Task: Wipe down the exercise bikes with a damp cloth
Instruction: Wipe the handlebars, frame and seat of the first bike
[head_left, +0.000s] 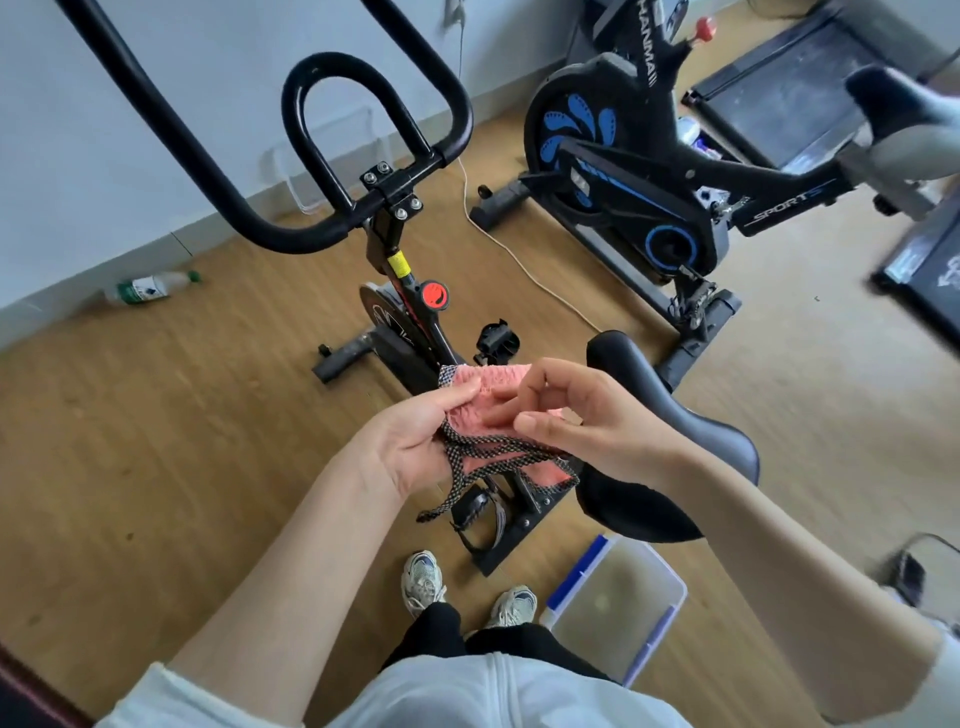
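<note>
A pink cloth (485, 387) with a dark checked border is held above the near exercise bike (402, 306). My left hand (415, 436) grips the cloth's left side, thumb on top. My right hand (582, 421) pinches the cloth from the right, fingers curled. Black handlebars (332, 124) rise at the upper left, and the bike's black saddle (670, 431) sits just right of my hands. A second black and blue exercise bike (639, 171) stands at the upper right.
A clear plastic tub with blue handles (618, 608) sits on the wooden floor by my feet. A plastic bottle (148, 287) lies near the wall. A white cable (524, 270) runs between the bikes. A treadmill (789, 88) stands at the far right.
</note>
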